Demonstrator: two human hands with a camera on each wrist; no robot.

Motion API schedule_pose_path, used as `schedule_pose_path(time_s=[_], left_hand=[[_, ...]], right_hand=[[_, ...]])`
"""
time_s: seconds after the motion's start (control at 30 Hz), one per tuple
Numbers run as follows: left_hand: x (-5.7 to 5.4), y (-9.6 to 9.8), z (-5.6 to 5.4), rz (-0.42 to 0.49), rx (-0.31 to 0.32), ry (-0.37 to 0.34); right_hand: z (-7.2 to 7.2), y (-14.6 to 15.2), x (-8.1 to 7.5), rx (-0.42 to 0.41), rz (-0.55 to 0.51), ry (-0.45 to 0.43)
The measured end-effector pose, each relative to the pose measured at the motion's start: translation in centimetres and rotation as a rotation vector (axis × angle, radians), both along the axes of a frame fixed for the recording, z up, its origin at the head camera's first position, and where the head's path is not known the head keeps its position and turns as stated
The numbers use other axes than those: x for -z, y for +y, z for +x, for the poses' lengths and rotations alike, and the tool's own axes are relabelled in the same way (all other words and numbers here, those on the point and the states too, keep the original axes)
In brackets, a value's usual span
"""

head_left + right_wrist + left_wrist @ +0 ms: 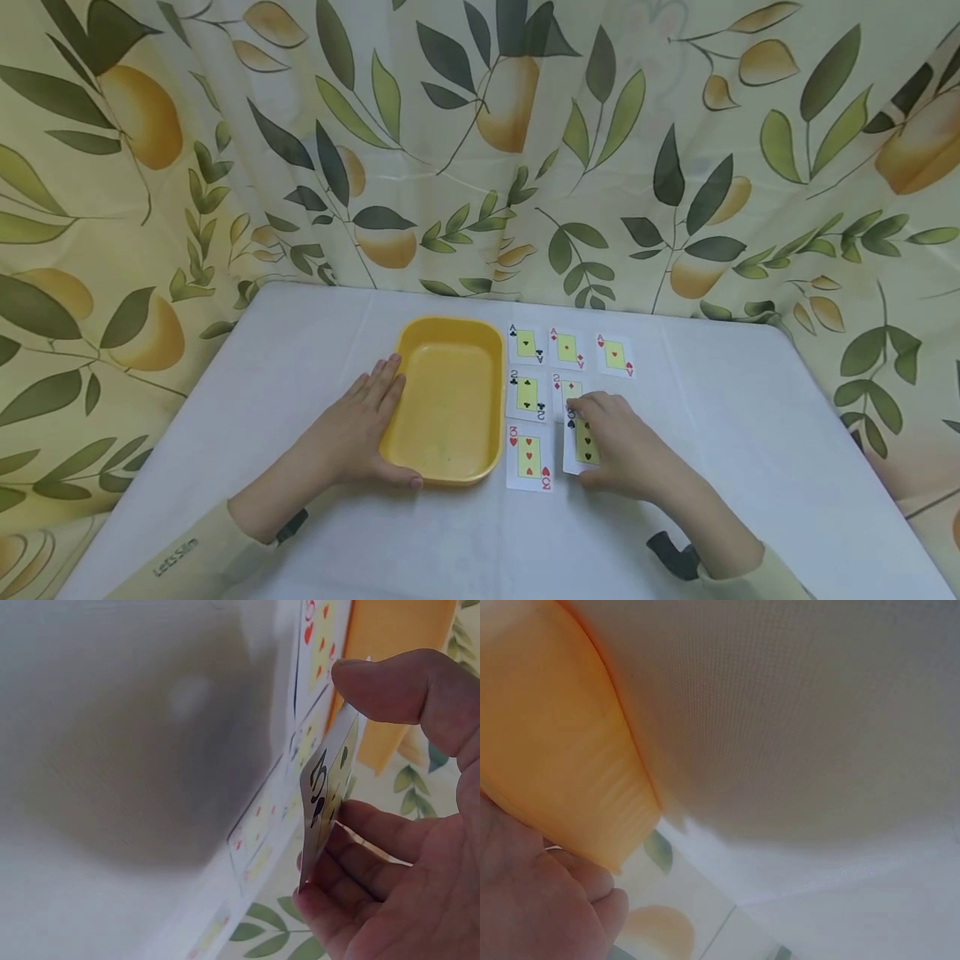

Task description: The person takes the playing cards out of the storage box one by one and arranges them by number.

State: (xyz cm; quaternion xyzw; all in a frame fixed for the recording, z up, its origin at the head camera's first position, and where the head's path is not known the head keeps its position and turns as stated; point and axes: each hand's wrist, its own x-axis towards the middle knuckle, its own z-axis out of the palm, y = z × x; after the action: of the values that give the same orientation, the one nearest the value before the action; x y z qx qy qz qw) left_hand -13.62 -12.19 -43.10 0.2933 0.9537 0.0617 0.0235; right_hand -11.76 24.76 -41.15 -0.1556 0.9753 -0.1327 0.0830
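Observation:
My right hand [618, 446] pinches a black spade playing card [583, 440] between thumb and fingers. The right wrist view shows this card [326, 791] tilted up off the white cloth, its corner index resembling a 3. In the head view it overlaps the lower part of the two of diamonds [572, 389]. Left of it lies the three of hearts [529, 458]. With fingers extended, my left hand [356, 437] rests along the left side of a yellow tray [497, 400], thumb spread by its near corner. The left wrist view shows the fingers against the tray's wall [562, 742].
Face up right of the tray lie the ace of clubs [527, 344], ace of diamonds [567, 348] and ace of hearts [615, 356]. The two of clubs [527, 394] is below them. A leaf-and-fruit patterned curtain [480, 183] hangs behind the white-covered table [720, 400].

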Motion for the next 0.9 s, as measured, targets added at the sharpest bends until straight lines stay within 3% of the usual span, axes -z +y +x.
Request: schedule_pose_path(time_s=[0.53,0.9], left_hand=[[0.3,-0.1,-0.1,-0.016,-0.01,-0.024],[0.4,0.1,-0.4,0.022,0.004,-0.032]], right_hand=[[1.2,-0.2,2.0,0.003,0.018,-0.064],[1.3,0.6,2.1,-0.013,0.03,-0.066]])
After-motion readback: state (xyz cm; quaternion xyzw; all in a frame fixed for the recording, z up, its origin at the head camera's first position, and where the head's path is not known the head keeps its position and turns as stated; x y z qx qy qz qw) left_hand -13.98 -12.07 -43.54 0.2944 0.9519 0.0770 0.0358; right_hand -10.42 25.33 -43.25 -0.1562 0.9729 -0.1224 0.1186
